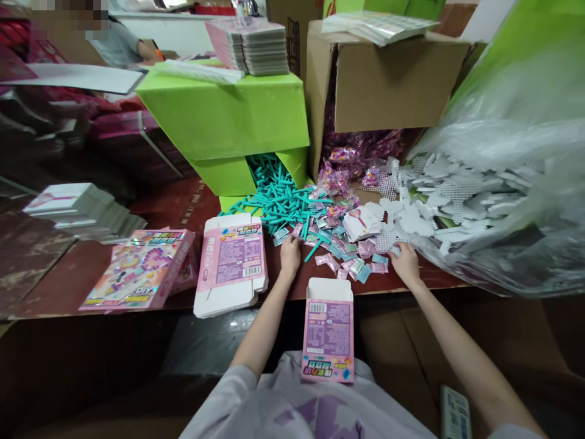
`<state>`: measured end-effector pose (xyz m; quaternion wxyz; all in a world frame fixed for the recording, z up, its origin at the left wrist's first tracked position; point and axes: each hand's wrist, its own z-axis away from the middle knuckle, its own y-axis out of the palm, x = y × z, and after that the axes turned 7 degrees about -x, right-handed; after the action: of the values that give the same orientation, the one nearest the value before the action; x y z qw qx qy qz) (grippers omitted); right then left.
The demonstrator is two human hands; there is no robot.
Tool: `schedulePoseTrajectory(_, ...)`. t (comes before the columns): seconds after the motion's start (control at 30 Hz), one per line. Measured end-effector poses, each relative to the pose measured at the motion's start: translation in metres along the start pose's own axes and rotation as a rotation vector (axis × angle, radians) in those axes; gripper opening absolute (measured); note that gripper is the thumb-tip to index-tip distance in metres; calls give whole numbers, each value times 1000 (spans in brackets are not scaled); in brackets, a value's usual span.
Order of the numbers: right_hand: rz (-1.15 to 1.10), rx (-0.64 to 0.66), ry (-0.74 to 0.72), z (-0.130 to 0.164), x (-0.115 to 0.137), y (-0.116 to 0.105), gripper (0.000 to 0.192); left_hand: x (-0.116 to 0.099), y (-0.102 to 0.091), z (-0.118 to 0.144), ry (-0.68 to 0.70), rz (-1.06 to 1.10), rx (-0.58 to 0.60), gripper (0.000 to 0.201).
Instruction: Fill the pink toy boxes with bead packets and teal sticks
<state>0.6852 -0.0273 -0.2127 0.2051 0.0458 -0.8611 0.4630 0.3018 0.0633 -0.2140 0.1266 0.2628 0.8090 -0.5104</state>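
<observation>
My left hand [290,255] reaches onto the table, its fingers closed at a small pink packet [297,230] beside a heap of teal pen-like sticks [287,198]. On the right, my right hand [406,263] pinches the edge of a white perforated pegboard [388,236] at the border of the pegboard pile [450,189]. Between the hands lie scattered pink and blue packets [363,272] and a small stack of white printed cards [362,223]. An open pink box [328,332] rests against my lap at the table edge, its flap up.
Flattened pink boxes [233,256] lie left of my left hand, with a filled DIY box [141,268] and a booklet stack [85,207] farther left. Behind stand a green carton [228,116] and a brown carton [388,85] with bead bags [342,174]. Another person [119,42] is at the back left.
</observation>
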Motion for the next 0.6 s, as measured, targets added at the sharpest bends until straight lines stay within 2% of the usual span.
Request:
schedulePoseTrajectory(0.07,-30,22,25,-6,-4,-2,28,5,0,-2,-11,7,-38,27)
schedulePoseTrajectory(0.13,-19,100,24,-14,-7,-5,26,6,-1,-3,-24,17,-75,29)
schedulePoseTrajectory(0.23,60,214,31,-24,-8,-11,23,-1,-2,3,1,65,-90,27)
schedulePoseTrajectory(0.33,117,241,53,-30,-3,-15,24,-13,-1,12,119,155,0,25)
schedulePoseTrajectory(0.43,136,256,56,-36,2,-22,22,-17,3,19,210,204,108,30)
schedulePoseTrajectory(0.5,136,208,50,-44,3,-27,25,-15,6,18,181,185,111,39)
schedulePoseTrajectory(0.6,200,18,90,-68,-3,-34,36,-12,10,10,61,118,57,45)
